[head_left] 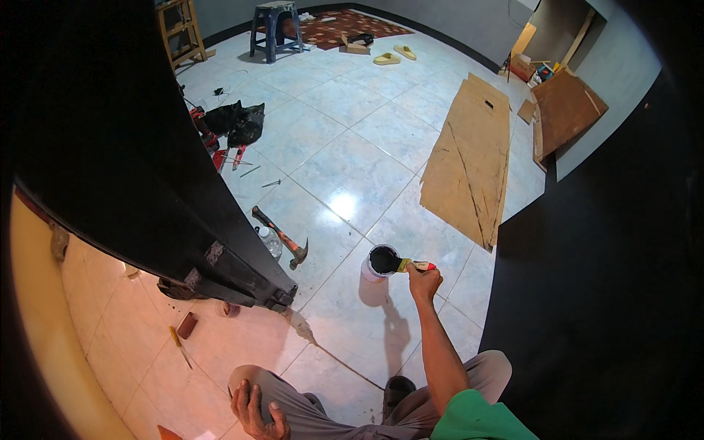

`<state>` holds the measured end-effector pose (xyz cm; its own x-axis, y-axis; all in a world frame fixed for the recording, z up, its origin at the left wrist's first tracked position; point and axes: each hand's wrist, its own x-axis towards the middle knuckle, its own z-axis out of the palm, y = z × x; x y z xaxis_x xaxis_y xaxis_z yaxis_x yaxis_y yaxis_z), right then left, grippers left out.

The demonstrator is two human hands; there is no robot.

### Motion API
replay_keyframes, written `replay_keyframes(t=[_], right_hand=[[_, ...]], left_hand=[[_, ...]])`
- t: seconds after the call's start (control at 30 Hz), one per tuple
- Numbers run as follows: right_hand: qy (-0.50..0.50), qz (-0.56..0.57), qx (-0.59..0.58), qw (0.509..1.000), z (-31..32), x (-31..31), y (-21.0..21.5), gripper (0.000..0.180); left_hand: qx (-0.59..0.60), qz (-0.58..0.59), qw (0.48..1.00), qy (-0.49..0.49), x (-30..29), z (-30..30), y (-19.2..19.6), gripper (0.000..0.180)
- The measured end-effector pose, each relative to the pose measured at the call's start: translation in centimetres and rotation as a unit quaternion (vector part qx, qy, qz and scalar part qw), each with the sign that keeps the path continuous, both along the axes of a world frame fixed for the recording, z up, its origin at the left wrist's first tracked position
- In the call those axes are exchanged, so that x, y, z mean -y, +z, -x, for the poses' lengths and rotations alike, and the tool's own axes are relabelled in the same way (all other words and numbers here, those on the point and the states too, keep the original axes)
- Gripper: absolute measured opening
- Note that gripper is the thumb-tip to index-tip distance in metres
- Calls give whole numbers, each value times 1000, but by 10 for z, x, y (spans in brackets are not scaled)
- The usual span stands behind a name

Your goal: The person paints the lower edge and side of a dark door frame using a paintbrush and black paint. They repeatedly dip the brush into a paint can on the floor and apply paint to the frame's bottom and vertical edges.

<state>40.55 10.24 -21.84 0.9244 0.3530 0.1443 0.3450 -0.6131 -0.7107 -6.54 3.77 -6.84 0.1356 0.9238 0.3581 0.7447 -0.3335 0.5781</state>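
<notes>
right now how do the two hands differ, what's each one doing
The right hand reaches out at arm's length, gripping a paintbrush dipped in the paint can. The left hand holds nothing and rests on the bent knee, close to the body. Both are bare.

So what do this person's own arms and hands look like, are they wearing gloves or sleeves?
No gloves: both the left hand and the right hand are bare, with no watch, ring or band that shows. The right forearm is bare along its whole length up to a short green sleeve near the shoulder. Only the left hand and wrist show, so its sleeve cannot be told.
</notes>
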Motion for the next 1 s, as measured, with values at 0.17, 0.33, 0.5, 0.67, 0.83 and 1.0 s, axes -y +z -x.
replay_keyframes(t=[0.17,0.33,0.5,0.67,0.83,1.0], right_hand=[[-6,16,10,1000,-2,5,-1,26],[-36,-121,-87,988,-15,18,-7,19],[-94,-440,-385,806,12,28,28,18],[59,-604,-445,658,57,26,114,20],[252,-646,-424,583,133,-24,254,22],[414,-575,-413,571,162,-36,312,23]], left_hand=[[-5,2,1000,-1,3,-4,-2,44],[-6,-24,999,-23,1,-6,-1,38],[-37,-39,997,-47,-2,11,12,43],[-13,-53,998,-44,2,14,20,44],[-10,-57,998,-26,16,27,25,44],[16,-84,995,-47,26,35,31,42]])
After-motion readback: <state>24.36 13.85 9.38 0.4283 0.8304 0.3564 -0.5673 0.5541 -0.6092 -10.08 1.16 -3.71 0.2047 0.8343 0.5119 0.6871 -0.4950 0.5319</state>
